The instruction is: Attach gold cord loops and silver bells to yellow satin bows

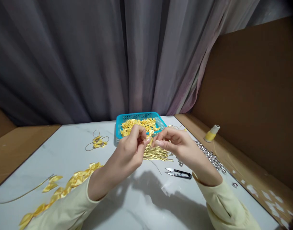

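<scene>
My left hand (130, 148) and my right hand (176, 143) meet above the middle of the white marble table (136, 204), fingers pinched together on a small yellow ribbon bow (150, 133) held between them. Just beneath them lies a bundle of thin gold wires (156, 154). Behind the hands stands a blue plastic basket (136, 117) filled with several yellow bows. Both arms wear pale yellow sleeves.
A strip of joined yellow bows (65, 188) runs along the left front. Finished bows on wire loops (98, 142) lie at the left. Thread snips (178, 173) rest to the right, beside silver beads (208, 156) and a yellow thread spool (211, 134). Cardboard walls and a grey curtain enclose the table.
</scene>
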Available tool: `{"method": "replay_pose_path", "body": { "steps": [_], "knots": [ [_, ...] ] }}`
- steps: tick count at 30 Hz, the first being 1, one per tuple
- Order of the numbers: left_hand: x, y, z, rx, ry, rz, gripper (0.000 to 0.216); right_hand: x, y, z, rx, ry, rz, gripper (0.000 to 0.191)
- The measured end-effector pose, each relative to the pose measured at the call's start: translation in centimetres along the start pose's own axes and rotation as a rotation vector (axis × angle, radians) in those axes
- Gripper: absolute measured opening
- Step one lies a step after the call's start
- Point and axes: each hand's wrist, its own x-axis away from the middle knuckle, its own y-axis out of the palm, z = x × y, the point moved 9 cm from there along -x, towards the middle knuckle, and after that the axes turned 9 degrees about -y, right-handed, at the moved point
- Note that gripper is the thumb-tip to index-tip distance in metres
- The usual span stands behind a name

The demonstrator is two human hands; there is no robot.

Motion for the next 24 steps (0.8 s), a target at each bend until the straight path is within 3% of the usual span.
{"method": "replay_pose_path", "body": {
  "steps": [3,7,11,18,24],
  "knots": [
    [0.0,-0.1,0.0,-0.02,0.005,0.016,0.025,0.2,0.3,1.2,-0.097,0.136,-0.038,0.027],
    [0.0,0.0,0.2,-0.041,0.022,0.015,0.024,0.6,0.9,1.1,-0.099,0.198,-0.128,0.031],
    [0.2,0.4,0.1,-0.049,0.038,-0.017,0.024,0.6,0.7,0.7,-0.111,0.189,-0.099,0.026],
    [0.3,0.4,0.3,-0.055,0.059,-0.022,0.024,0.4,1.3,1.3,-0.389,0.234,-0.067,0.018],
    [0.3,0.6,0.3,-0.066,0.052,-0.044,0.025,0.5,0.8,2.1,-0.191,0.226,-0.037,0.018]
  ]
}}
